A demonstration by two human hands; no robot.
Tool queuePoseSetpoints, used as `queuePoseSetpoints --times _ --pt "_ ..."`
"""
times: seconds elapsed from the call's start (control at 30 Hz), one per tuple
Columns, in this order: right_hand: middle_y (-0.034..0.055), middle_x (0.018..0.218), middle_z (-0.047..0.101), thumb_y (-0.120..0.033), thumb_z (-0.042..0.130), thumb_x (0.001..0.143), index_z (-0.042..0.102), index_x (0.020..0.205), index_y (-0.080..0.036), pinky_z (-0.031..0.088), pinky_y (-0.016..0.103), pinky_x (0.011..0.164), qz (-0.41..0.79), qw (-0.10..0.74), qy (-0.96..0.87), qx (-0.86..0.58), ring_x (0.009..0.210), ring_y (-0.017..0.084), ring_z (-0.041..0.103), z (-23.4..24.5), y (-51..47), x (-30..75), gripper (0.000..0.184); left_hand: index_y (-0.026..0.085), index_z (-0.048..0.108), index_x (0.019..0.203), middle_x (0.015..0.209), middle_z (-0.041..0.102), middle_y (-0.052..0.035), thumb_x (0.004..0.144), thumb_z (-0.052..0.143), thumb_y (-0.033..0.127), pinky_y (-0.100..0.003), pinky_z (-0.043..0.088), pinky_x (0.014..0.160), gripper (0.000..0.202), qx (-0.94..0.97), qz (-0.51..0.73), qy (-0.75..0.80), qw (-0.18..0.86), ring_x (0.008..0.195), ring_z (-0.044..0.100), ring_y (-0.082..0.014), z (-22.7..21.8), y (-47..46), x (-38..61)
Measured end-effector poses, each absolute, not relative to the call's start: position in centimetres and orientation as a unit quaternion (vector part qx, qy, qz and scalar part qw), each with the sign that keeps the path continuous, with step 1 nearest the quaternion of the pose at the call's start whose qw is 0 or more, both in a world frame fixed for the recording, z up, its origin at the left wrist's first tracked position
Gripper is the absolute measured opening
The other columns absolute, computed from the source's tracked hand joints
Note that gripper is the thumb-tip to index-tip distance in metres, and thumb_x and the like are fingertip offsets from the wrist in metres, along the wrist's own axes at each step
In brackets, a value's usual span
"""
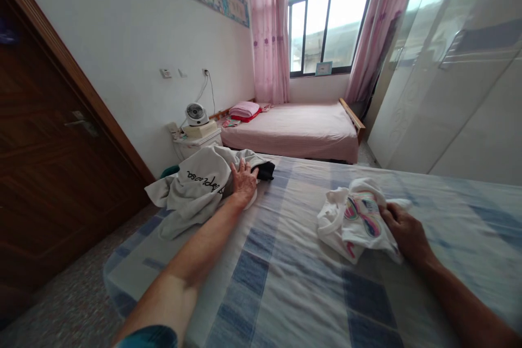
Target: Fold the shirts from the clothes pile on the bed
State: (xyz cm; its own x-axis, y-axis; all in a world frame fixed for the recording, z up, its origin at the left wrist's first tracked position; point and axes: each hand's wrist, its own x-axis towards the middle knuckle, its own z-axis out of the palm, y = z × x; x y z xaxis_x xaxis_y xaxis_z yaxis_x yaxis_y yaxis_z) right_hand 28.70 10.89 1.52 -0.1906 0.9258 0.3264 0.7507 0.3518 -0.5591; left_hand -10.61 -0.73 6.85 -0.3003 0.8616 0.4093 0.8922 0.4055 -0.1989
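My left hand (243, 180) reaches far across the bed and rests on a pile of clothes, its fingers curled over a grey garment with black lettering (199, 185); a black piece of clothing (266, 170) lies just beyond the fingertips. My right hand (403, 230) grips the edge of a crumpled white garment with a colourful print (354, 217). Both lie on a bed with a blue and white checked sheet (293, 277).
A second bed with a pink cover (297, 128) stands by the window, with folded pink bedding (243, 110) at its head. A small fan (196, 114) sits on a white bedside unit. A wooden door (44, 163) is at left, a white wardrobe (452, 92) at right.
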Motion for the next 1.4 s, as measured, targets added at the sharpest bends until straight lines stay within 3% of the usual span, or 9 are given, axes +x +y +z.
queuePoseSetpoints --times 0.17,0.27,0.43,0.57,0.73,0.97,1.2,1.3,1.4 --pt "0.0090 0.075 0.068 -0.056 0.035 0.078 0.061 0.084 -0.024 0.043 0.035 0.059 0.141 0.329 -0.760 -0.543 0.071 0.029 0.063 1.2 11.2 28.8 0.042 0.019 0.057 0.123 0.141 0.043 -0.0135 0.081 0.053 0.021 -0.062 0.016 0.107 0.042 -0.576 -0.119 -0.778 0.219 0.136 0.025 -0.0333 5.5 -1.5 -7.0" --pt "0.0092 0.073 0.067 -0.056 0.036 0.078 0.061 0.083 -0.024 0.042 0.036 0.058 0.139 0.328 -0.759 -0.544 0.069 0.028 0.062 1.2 11.4 28.8 0.042 0.018 0.060 0.118 0.135 0.050 -0.0123 0.081 0.054 0.022 -0.049 0.029 0.108 0.038 -0.636 -0.202 -0.724 0.173 0.130 0.037 -0.0284 5.1 -2.4 -3.9" --pt "0.0081 0.078 0.068 -0.047 0.038 0.080 0.063 0.086 -0.020 0.042 0.032 0.064 0.179 0.360 -0.751 -0.524 0.071 0.023 0.060 2.3 10.6 28.4 0.037 0.015 0.066 0.106 0.117 0.062 -0.0102 0.082 0.053 0.020 -0.030 0.043 0.099 0.027 -0.694 -0.342 -0.633 -0.034 0.109 0.056 -0.0185 4.1 -1.7 1.5" --pt "0.0027 0.075 0.065 -0.045 0.044 0.080 0.062 0.084 -0.019 0.042 0.028 0.063 0.283 0.413 -0.716 -0.486 0.066 0.017 0.056 3.5 9.4 27.6 0.032 0.014 0.065 0.110 0.113 0.064 -0.0108 0.089 0.044 0.023 -0.028 0.044 0.096 0.031 -0.681 -0.381 -0.612 -0.129 0.106 0.059 -0.0180 3.7 0.2 4.8" --pt "-0.0020 0.069 0.061 -0.044 0.060 0.075 0.061 0.083 -0.020 0.044 0.023 0.056 0.524 0.471 -0.589 -0.396 0.060 0.012 0.053 5.7 7.5 26.5 0.025 0.017 0.069 0.100 0.097 0.068 -0.0057 0.087 0.046 0.031 -0.027 0.046 0.085 0.029 -0.681 -0.420 -0.563 -0.207 0.092 0.061 -0.0176 4.0 1.8 7.2" --pt "-0.0029 0.069 0.061 -0.038 0.071 0.069 0.063 0.078 -0.020 0.047 0.021 0.054 0.671 0.430 -0.528 -0.293 0.057 0.009 0.053 8.7 5.2 25.4 0.022 0.010 0.067 0.078 0.065 0.062 -0.0025 0.078 0.055 0.038 -0.022 0.044 0.060 0.031 -0.572 -0.561 -0.443 -0.402 0.061 0.055 -0.0118 5.0 1.6 8.3" --pt "0.0023 0.078 0.068 -0.039 0.070 0.066 0.066 0.078 -0.020 0.052 0.019 0.056 0.567 0.483 -0.536 -0.398 0.065 0.011 0.060 6.8 8.7 27.6 0.023 0.017 0.055 0.074 0.057 0.045 0.0059 0.082 0.048 0.025 -0.018 0.035 0.050 0.013 -0.477 -0.725 -0.478 -0.133 0.051 0.040 -0.0068 14.7 -0.6 0.9" --pt "0.0041 0.077 0.069 -0.037 0.068 0.065 0.065 0.077 -0.020 0.053 0.021 0.055 0.541 0.460 -0.541 -0.451 0.064 0.012 0.062 4.8 10.1 28.5 0.021 0.018 0.052 0.085 0.071 0.052 0.0026 0.090 0.040 0.029 -0.020 0.041 0.061 0.017 -0.397 -0.778 -0.472 0.118 0.063 0.047 -0.0090 18.6 -1.9 -3.8" --pt "0.0073 0.077 0.070 -0.041 0.064 0.066 0.065 0.077 -0.019 0.054 0.026 0.055 0.475 0.438 -0.594 -0.478 0.064 0.016 0.064 2.9 10.7 29.1 0.024 0.017 0.051 0.081 0.077 0.056 -0.0008 0.090 0.041 0.024 -0.025 0.042 0.073 0.015 -0.415 -0.674 -0.546 0.273 0.073 0.051 -0.0117 21.4 -3.4 -8.0"
